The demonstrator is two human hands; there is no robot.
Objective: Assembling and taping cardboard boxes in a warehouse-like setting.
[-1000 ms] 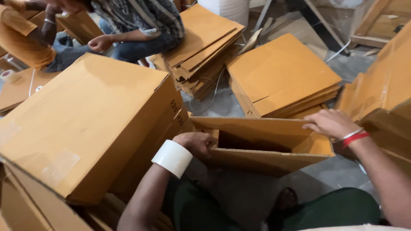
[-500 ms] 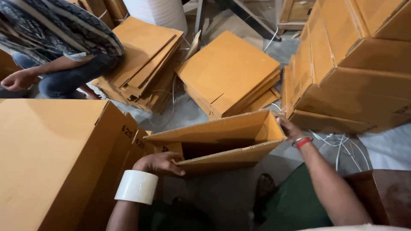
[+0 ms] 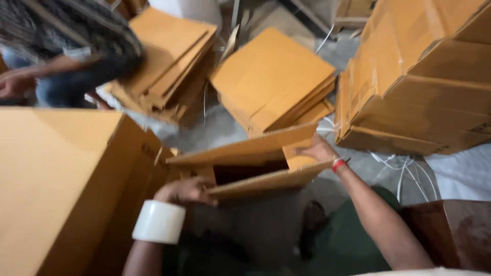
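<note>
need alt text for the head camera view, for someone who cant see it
Seen from above, a person's left hand and right hand hold a half-open cardboard box at either end. A roll of tape sits on the left wrist; flat cardboard stacks lie beyond, where another person sits.

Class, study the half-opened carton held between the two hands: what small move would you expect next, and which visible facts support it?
Probably pushing the two ends toward each other to square it up. The carton is only partly opened, its mouth a narrow dark slot. The left hand grips its near left corner and the right hand holds the right end, so both are placed to press.
</note>
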